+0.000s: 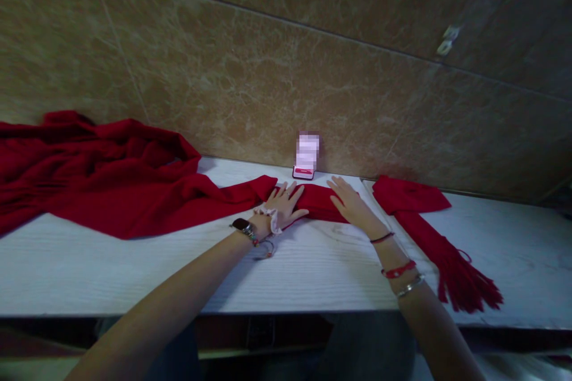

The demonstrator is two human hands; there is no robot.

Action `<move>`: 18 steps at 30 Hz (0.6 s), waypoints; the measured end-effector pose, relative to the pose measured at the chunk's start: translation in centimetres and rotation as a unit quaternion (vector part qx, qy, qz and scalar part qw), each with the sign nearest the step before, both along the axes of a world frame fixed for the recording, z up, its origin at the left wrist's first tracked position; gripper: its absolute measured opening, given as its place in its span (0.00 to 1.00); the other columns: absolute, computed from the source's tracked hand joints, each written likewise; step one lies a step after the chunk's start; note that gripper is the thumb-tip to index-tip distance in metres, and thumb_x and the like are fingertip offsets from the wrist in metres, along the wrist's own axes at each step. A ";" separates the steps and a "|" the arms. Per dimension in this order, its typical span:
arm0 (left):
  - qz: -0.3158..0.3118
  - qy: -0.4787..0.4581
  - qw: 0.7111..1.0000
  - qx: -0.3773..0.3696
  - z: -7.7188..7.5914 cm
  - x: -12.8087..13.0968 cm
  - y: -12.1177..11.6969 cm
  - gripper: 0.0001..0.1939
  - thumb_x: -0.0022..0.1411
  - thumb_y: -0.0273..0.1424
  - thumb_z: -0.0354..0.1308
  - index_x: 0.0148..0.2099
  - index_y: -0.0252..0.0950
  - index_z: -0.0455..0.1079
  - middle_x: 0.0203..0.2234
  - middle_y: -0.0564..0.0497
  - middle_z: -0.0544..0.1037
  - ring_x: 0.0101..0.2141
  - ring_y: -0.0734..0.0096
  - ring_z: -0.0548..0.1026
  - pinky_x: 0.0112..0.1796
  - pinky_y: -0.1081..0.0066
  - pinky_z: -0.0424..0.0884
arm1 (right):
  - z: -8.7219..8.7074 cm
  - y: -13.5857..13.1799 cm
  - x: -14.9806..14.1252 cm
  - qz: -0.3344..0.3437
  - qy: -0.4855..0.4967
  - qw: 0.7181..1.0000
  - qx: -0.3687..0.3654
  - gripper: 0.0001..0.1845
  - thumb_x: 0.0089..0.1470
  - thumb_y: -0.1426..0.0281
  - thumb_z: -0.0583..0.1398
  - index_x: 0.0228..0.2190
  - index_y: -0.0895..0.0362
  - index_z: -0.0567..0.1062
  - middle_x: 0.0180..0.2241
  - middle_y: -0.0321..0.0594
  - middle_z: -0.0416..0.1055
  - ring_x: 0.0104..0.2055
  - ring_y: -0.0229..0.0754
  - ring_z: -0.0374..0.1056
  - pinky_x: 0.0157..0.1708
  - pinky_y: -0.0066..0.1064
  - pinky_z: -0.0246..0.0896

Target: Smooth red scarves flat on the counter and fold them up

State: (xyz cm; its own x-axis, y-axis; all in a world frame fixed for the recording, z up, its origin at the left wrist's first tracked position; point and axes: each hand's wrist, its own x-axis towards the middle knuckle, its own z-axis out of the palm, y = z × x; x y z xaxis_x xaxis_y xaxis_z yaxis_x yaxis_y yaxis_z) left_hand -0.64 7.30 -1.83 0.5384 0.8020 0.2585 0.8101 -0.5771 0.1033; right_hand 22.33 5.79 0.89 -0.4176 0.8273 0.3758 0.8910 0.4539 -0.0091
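A red scarf (319, 202) lies in a narrow folded strip on the white table, under both hands. My left hand (285, 204) rests flat with fingers spread on its left part. On the strip's right end lies my right hand (351, 202), its fingers stretched out. Left of my left hand, red cloth (152, 202) spreads out wide and becomes a crumpled heap by the wall; whether it joins the strip is hidden by the hand. To the right lies another folded red scarf piece (417, 232), with fringe at its near end.
A phone (306, 158) leans upright against the brown marbled wall (223, 71), just behind the strip. The white table (290, 274) is narrow, and its front edge runs close to my legs. A wall fitting (448, 40) sits at the upper right.
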 end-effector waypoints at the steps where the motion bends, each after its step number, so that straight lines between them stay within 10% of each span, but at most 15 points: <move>1: -0.034 -0.001 0.999 0.010 0.1 0.3 -0.1 0.33 0.62 0.47 0.42 0.63 0.36 0.44 0.60 0.42 0.46 0.59 0.49 0.45 0.53 0.52 0.52 | -0.2 0.0 -0.6 0.030 -0.006 0.999 -0.028 0.24 0.57 0.69 0.45 0.55 0.59 0.58 0.58 0.48 0.52 0.61 0.45 0.44 0.55 0.46 0.46; 9: -0.122 0.001 0.992 0.024 -0.4 0.1 1.0 0.24 0.65 0.37 0.41 0.60 0.32 0.53 0.58 0.40 0.53 0.56 0.59 0.55 0.53 0.63 0.57 | -0.9 0.2 1.1 -0.015 -0.010 0.997 -0.077 0.23 0.57 0.69 0.45 0.53 0.63 0.62 0.56 0.52 0.57 0.58 0.48 0.50 0.54 0.51 0.45; 18: -0.129 0.051 0.987 0.082 1.4 -0.7 0.9 0.18 0.63 0.32 0.45 0.54 0.35 0.61 0.51 0.45 0.65 0.46 0.64 0.68 0.43 0.67 0.68 | -0.4 -0.3 -1.3 0.129 -0.008 0.990 -0.060 0.20 0.54 0.71 0.52 0.49 0.61 0.67 0.51 0.48 0.65 0.54 0.43 0.58 0.54 0.40 0.53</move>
